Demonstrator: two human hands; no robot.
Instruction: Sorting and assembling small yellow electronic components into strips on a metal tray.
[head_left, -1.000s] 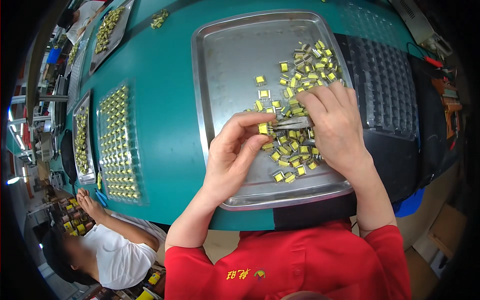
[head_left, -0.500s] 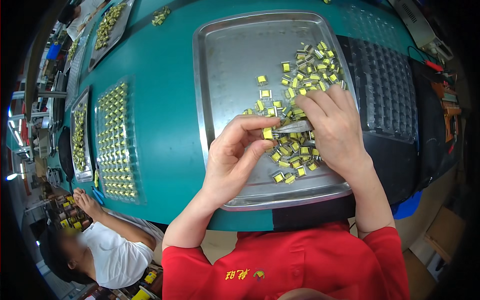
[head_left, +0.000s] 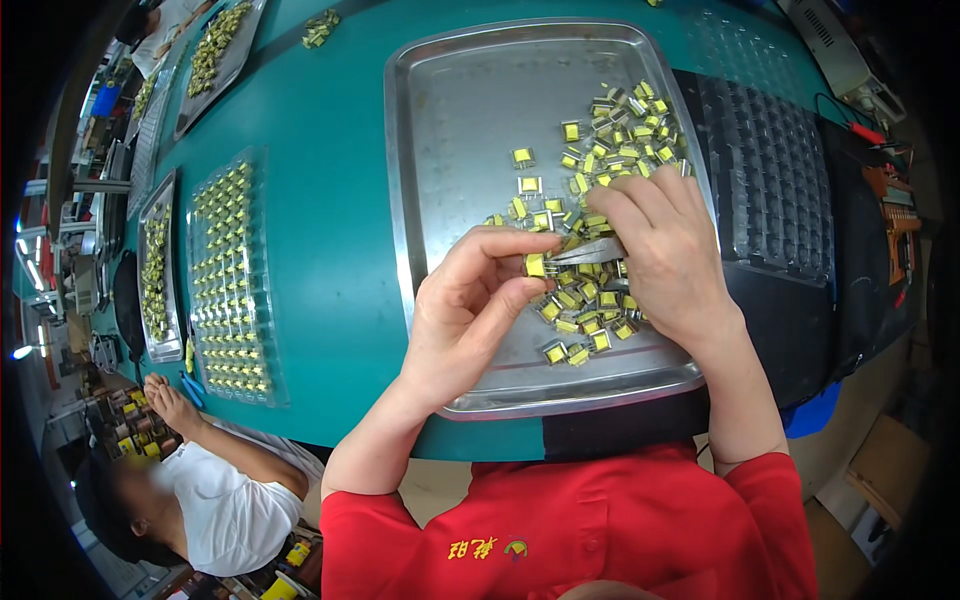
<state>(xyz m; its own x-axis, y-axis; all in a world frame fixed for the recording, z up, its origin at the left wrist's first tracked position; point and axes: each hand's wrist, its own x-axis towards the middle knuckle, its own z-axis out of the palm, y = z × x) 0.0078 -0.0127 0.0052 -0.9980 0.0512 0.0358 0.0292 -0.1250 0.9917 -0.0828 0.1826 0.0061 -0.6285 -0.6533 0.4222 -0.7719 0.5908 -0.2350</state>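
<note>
Over the metal tray (head_left: 440, 120), my left hand (head_left: 462, 310) pinches a small transformer (head_left: 536, 265) with yellow tape between thumb and forefinger. My right hand (head_left: 665, 250) is closed round steel tweezers (head_left: 588, 253), which point left; the palm hides their rear end. The tips meet the right side of the held transformer, by its pins. Beneath and beyond my right hand lies a loose heap of similar yellow transformers (head_left: 625, 150), partly covered by that hand. A few lie apart from the heap, among them one transformer (head_left: 522, 157) left of it.
Clear plastic blister trays (head_left: 770, 190) stand right of the metal tray on a dark mat. On the green table's left are a filled blister tray (head_left: 228, 290) and another metal tray (head_left: 160, 275) of parts. A co-worker in a white shirt (head_left: 235, 505) sits at lower left.
</note>
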